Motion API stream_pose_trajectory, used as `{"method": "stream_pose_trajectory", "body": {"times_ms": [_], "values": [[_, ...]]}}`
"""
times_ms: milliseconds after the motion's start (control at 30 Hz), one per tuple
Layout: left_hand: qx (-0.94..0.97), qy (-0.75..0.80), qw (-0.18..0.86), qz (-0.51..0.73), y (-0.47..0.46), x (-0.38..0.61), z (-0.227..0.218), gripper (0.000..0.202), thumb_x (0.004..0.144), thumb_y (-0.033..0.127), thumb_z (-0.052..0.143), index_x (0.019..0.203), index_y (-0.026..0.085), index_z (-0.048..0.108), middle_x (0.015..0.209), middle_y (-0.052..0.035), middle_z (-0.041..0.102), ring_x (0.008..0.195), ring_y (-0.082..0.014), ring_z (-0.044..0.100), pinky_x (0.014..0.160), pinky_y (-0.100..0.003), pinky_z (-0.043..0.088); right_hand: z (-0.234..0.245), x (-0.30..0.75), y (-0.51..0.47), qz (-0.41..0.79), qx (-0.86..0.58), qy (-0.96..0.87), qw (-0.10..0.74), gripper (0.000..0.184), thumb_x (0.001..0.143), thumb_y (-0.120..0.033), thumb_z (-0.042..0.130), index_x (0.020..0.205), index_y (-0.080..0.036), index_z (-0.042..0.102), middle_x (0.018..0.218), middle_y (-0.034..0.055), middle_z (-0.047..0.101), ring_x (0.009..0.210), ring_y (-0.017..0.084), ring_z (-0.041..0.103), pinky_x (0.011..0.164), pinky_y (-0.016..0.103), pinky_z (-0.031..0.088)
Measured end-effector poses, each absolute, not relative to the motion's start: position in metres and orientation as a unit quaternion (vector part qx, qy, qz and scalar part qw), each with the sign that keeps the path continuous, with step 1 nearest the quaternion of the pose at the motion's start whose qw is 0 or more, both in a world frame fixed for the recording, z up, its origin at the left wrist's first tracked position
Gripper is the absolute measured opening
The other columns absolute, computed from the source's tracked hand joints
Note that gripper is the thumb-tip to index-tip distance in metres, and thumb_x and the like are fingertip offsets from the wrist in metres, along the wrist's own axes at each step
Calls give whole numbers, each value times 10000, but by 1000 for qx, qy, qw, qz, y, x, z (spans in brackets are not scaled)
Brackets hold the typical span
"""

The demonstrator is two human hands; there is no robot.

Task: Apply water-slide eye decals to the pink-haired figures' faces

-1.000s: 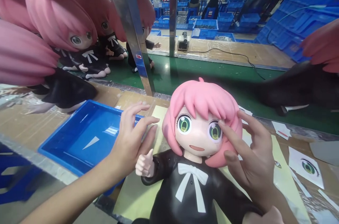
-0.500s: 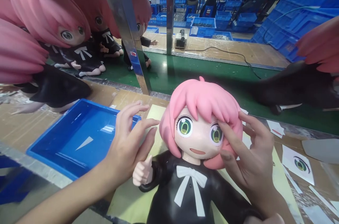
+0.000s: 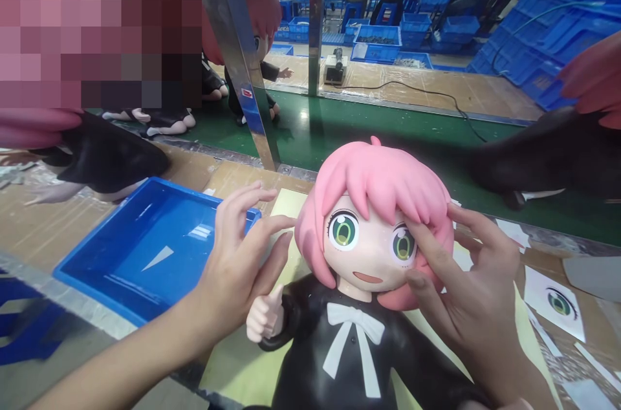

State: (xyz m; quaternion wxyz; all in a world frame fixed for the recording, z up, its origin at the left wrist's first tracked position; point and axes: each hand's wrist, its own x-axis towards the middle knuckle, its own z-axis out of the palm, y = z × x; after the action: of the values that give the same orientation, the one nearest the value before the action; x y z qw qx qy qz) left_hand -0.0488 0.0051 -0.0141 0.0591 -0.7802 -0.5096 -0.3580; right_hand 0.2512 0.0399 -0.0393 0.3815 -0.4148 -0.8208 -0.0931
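Note:
A large doll figure (image 3: 356, 345) with pink hair, green eyes and a black dress with a white bow lies face up on a pale yellow sheet (image 3: 228, 365). My right hand (image 3: 475, 287) is at the face's right side in view. Its index fingertip touches the outer edge of that eye (image 3: 402, 246), the thumb lies by the cheek hair, and the other fingers are spread over the hair. Left of the head is my left hand (image 3: 247, 248), fingers curved and apart, index tip close to the hair; whether it touches I cannot tell. Nothing shows in its grasp.
At left sits a blue tray (image 3: 121, 255) with a white scrap (image 3: 159, 257) in it. A paper with a printed eye (image 3: 555, 303) and paper strips lie at right. Beyond are a metal post (image 3: 247, 67), a green conveyor belt (image 3: 330, 119) and more pink-haired figures (image 3: 257, 2).
The whole view has shifted slightly, so the figure and both hands appear a little further right. Both hands keep nearly the same pose around the head.

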Motion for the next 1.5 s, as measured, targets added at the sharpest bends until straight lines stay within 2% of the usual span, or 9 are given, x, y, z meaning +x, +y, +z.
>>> {"method": "stream_pose_trajectory", "body": {"times_ms": [100, 200, 400, 567, 700, 900, 1167, 1300, 1500], "values": [[-781, -511, 60, -355, 4, -48, -13, 279, 935, 28, 642, 1146, 210, 642, 1373, -117, 512, 1424, -296, 443, 1218, -533, 382, -41, 252, 39, -91, -411, -822, 384, 584, 997, -434, 571, 1562, -333, 463, 1400, 258, 489, 1194, 530, 568, 800, 737, 540], [-780, -514, 62, -352, 3, -49, -13, 291, 932, 30, 641, 1154, 218, 633, 1373, -120, 515, 1426, -304, 444, 1206, -542, 393, -46, 255, 36, -77, -384, -819, 419, 582, 973, -325, 618, 1541, -284, 499, 1465, 267, 479, 1235, 532, 561, 833, 727, 540], [-781, -511, 71, -351, 5, -51, -14, 302, 936, 52, 639, 1169, 244, 614, 1377, -119, 522, 1396, -320, 476, 1180, -590, 419, -57, 265, 28, -68, -302, -826, 472, 524, 934, -187, 585, 1449, -287, 603, 1578, 125, 467, 1382, 429, 513, 1072, 602, 479], [-787, -505, 81, -345, 7, -50, -11, 296, 922, 41, 660, 1139, 237, 615, 1338, -122, 528, 1352, -326, 512, 1148, -585, 454, -62, 269, 25, -65, -297, -829, 470, 572, 848, -106, 631, 1399, -262, 652, 1540, 121, 499, 1379, 436, 523, 1045, 583, 514], [-782, -513, 85, -344, 7, -49, -10, 330, 900, 13, 690, 1130, 239, 622, 1336, -122, 535, 1354, -327, 519, 1143, -555, 463, -64, 268, 23, -70, -299, -817, 488, 479, 843, -103, 637, 1303, -211, 722, 1486, 149, 531, 1354, 450, 543, 1013, 618, 536], [-782, -508, 88, -350, 8, -49, -11, 277, 909, 36, 686, 1102, 226, 633, 1319, -131, 541, 1330, -340, 541, 1132, -578, 472, -65, 267, 25, -69, -295, -814, 495, 412, 831, -101, 641, 1218, -181, 759, 1467, 157, 544, 1338, 457, 558, 988, 635, 561], [-773, -518, 81, -359, 8, -48, -10, 296, 904, 54, 689, 1105, 263, 629, 1319, -97, 535, 1350, -325, 534, 1170, -567, 462, -65, 266, 25, -74, -305, -812, 492, 475, 848, -100, 631, 1304, -206, 715, 1502, 152, 522, 1337, 442, 559, 974, 647, 572], [-777, -510, 82, -359, 8, -48, -10, 289, 899, 30, 684, 1103, 228, 630, 1321, -125, 531, 1343, -343, 532, 1155, -593, 465, -66, 265, 24, -81, -311, -815, 482, 469, 832, -101, 661, 1286, -199, 726, 1471, 156, 539, 1330, 450, 562, 984, 636, 560], [-775, -519, 79, -352, 6, -49, -11, 323, 903, 40, 692, 1129, 258, 620, 1335, -103, 529, 1362, -334, 525, 1165, -583, 461, -67, 267, 25, -82, -302, -816, 486, 477, 837, -95, 656, 1298, -199, 717, 1502, 147, 532, 1336, 445, 557, 968, 624, 567]]}}
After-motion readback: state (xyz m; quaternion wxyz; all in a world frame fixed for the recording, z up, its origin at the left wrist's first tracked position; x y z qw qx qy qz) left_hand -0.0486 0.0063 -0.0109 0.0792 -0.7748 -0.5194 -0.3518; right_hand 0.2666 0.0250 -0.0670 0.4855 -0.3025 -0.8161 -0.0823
